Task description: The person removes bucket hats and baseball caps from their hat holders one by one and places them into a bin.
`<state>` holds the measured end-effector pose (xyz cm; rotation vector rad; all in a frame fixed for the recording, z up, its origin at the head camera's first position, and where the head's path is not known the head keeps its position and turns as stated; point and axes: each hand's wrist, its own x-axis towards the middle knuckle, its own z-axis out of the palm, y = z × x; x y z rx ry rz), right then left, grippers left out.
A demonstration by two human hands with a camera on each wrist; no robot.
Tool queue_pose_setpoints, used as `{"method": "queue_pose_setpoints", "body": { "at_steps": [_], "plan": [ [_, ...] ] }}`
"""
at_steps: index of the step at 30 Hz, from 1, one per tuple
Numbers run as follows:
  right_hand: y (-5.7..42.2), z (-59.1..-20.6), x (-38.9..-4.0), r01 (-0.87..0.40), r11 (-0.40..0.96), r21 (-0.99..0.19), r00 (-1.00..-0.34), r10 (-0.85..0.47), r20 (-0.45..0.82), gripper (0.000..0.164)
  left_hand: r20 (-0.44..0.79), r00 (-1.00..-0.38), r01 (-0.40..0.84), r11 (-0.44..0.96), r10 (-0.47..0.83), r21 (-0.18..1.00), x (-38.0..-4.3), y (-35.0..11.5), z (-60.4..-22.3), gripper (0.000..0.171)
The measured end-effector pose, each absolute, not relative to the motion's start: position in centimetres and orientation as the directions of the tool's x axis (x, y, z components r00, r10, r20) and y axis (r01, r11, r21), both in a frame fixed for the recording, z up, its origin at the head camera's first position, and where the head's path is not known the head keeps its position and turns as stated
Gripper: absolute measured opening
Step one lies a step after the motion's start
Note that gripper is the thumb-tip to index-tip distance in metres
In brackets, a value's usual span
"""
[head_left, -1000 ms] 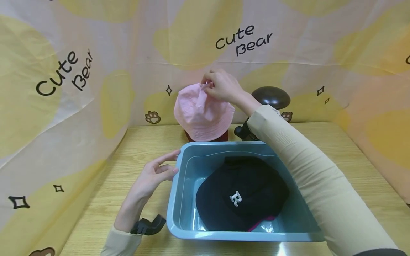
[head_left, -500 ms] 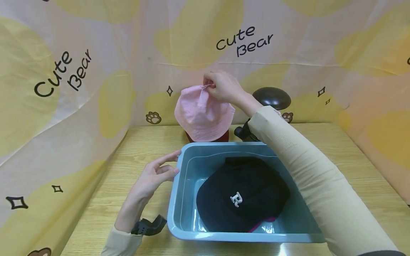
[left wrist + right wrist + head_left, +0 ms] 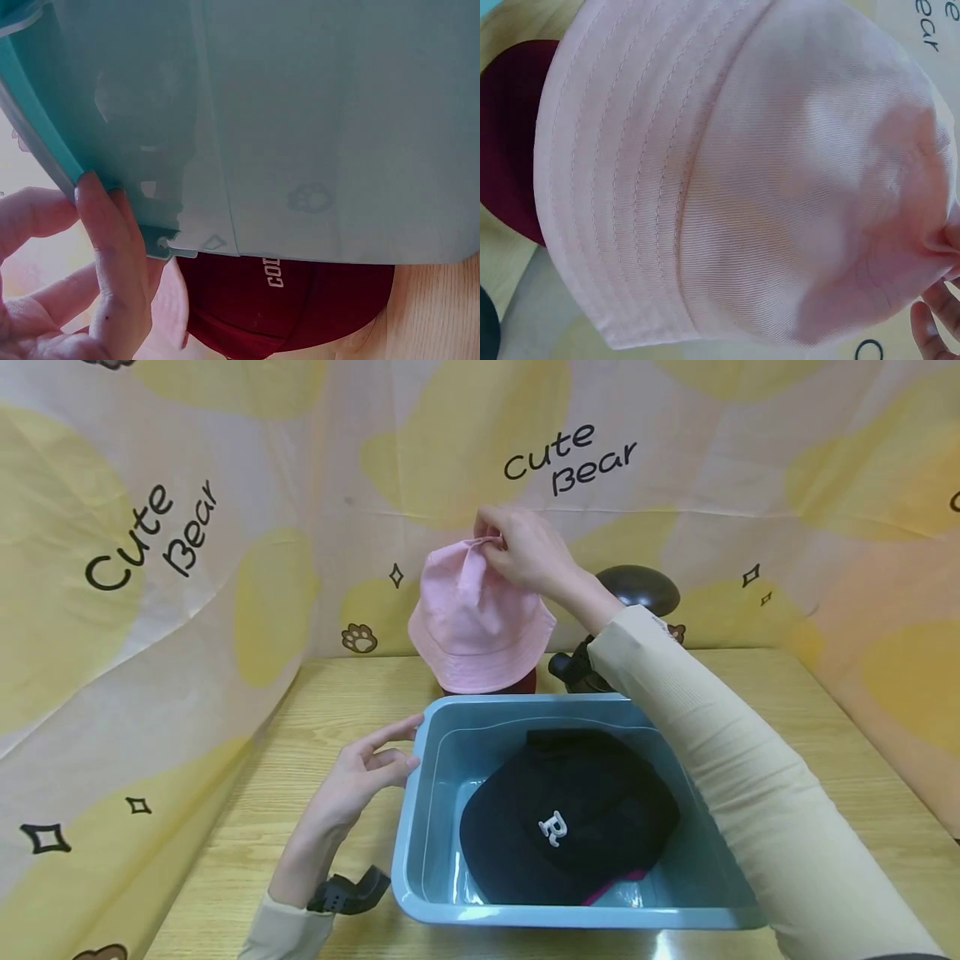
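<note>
Tabletop [image 3: 750,693] flanks the basin [image 3: 435,810]; beyond its rim [image 3: 487,699], right hand [image 3: 531,550] pinches pink hat [image 3: 480,618].

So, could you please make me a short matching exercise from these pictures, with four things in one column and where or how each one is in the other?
Column one
1. pink hat
2. black cap
3. dark red cap
4. left hand

Column two
A. lying inside the blue bin
B. mostly hidden by the pink hat in the head view
C. touching the bin's side with its fingers
D. pinched at its crown by the right hand

Right pairs: 1-D, 2-A, 3-B, 4-C
</note>
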<state>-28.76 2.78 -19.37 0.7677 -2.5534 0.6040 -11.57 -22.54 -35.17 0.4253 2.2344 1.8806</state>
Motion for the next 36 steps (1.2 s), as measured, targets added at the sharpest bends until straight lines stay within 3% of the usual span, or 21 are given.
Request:
{"method": "queue_pose_setpoints", "body": {
  "at_steps": [12,36],
  "plan": [
    [3.6,-18.1,-27.5,-0.565,0.751,-0.341,-0.782,-0.357,0.511,0.013,0.03,-0.942,0.093,0.172,0.335,0.981,-11.6,-22.6,-35.2,0.055],
    [6.8,-16.1,-24.3,-0.679,0.673,-0.293,-0.646,-0.357,0.675,0.013,0.037,-0.943,0.104,0.188,0.331,0.977,-11.8,-22.0,-35.0,0.055]
  ]
}}
